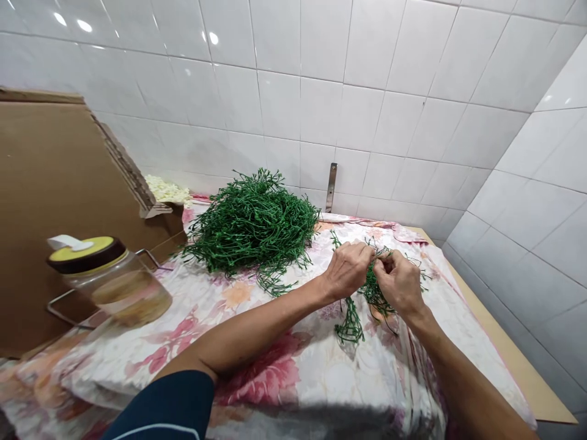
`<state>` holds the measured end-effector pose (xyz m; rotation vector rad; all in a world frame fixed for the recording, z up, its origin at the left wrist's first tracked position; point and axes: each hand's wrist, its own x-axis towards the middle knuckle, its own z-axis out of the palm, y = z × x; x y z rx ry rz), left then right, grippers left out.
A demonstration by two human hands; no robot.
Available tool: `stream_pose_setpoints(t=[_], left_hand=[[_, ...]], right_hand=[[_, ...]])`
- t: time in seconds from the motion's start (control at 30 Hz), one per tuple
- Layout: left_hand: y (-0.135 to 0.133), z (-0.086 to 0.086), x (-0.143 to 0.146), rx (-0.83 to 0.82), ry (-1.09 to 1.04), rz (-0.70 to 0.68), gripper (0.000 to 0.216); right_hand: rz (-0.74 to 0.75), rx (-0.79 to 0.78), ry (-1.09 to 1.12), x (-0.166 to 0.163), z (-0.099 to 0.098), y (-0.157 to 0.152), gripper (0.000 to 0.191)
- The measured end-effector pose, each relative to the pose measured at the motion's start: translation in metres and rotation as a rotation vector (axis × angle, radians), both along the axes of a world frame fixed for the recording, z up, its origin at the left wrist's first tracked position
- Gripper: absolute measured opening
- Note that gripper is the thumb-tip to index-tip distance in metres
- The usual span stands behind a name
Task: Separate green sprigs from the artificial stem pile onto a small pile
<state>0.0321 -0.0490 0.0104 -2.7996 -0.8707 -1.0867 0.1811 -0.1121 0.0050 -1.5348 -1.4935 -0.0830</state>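
Note:
My left hand (347, 270) and my right hand (398, 282) meet above a floral cloth (275, 373), their fingers pinching a tangled sprig of green artificial foliage (373, 290). A lower branch of the sprig (349, 324) hangs below my left hand and almost reaches the cloth. To the left of my hands lies a large heap of thin green artificial stems (252, 223). Its nearest strands stop a short way from my left hand. My fingers hide the exact point of the grip.
A glass jar with a yellow lid (110, 281) stands in a wire holder at the left. Behind it leans a cardboard sheet (59, 183), with a cream-coloured pile (167, 190) at its far corner. White tiles (321, 91) form the walls, and a metal bracket (331, 186) is fixed there.

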Motion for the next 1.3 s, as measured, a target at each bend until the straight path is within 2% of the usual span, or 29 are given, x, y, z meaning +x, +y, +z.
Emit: stream_pose_setpoints(t=[0.1,0.2,0.3,0.4,0.47,0.57,0.67,0.73,0.83,0.93,1.03,1.17,1.3], left_hand=[[0.008,-0.007,0.0,-0.015,0.005,-0.005,0.018],[0.012,-0.005,-0.004,-0.14,-0.078,-0.051,0.015],[0.008,0.008,-0.009,-0.281,-0.193,-0.1,0.014],[0.0,0.023,-0.011,-0.379,-0.312,-0.154,0.015],[-0.002,0.029,-0.011,-0.571,-0.382,-0.19,0.018],[0.003,0.032,-0.009,-0.967,-0.483,-0.237,0.017],[0.012,0.032,-0.01,-1.171,-0.571,-0.284,0.013],[0.016,0.033,-0.012,-1.194,-0.586,-0.305,0.012],[0.017,0.034,-0.014,-1.199,-0.573,-0.314,0.014],[0.016,0.032,-0.014,-1.195,-0.546,-0.323,0.015],[0.017,0.028,-0.013,-1.189,-0.522,-0.362,0.018],[0.017,0.024,-0.012,-1.178,-0.507,-0.421,0.025],[0.014,0.024,-0.01,-1.155,-0.497,-0.429,0.023]], right_hand=[[-0.004,-0.063,0.028,-0.003,0.0,0.002,0.014],[0.017,-0.149,0.094,-0.002,0.0,0.006,0.015],[-0.008,-0.18,0.211,0.014,0.003,0.015,0.016],[-0.095,-0.123,0.336,0.041,0.009,0.023,0.014],[-0.025,-0.117,0.463,0.055,0.01,0.027,0.019],[0.169,-0.163,0.631,0.064,0.006,0.03,0.031],[0.279,-0.242,0.685,0.061,0.001,0.03,0.038],[0.282,-0.294,0.662,0.059,0.0,0.028,0.041],[0.179,-0.33,0.529,0.055,0.005,0.021,0.044],[0.098,-0.194,0.398,0.046,0.011,0.011,0.04],[0.197,-0.06,0.366,0.034,0.014,0.002,0.038],[0.387,-0.164,0.295,0.021,0.015,-0.003,0.037],[0.425,-0.211,0.237,0.019,0.015,-0.002,0.032]])
